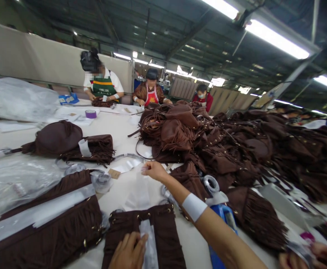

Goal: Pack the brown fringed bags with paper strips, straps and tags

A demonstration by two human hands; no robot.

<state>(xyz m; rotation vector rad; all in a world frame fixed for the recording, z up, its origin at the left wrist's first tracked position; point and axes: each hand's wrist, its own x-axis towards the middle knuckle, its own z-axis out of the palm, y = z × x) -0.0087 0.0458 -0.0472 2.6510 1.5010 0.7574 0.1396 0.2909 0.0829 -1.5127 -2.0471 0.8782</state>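
Observation:
A flat dark brown fringed bag (167,239) with brass-coloured eyelets lies in front of me. A pale translucent strip (150,243) runs down its middle. My left hand (128,250) rests on the bag, fingers extended, fingertips at the strip's edge. Farther out, my right hand (153,170) has thumb and fingers pinched on a thin translucent strip (139,192), whose lower part hangs or lies over the pale table; its outline is faint. A white band (194,206) circles my right forearm. Near that hand is a small tan tag (114,173).
Another brown bag (68,224) lies at left beside clear plastic (20,183). A large heap of brown bags (180,127) covers the right side. A blue container (225,216) stands by my right arm. Several co-workers sit across; another person's hands (306,257) show lower right.

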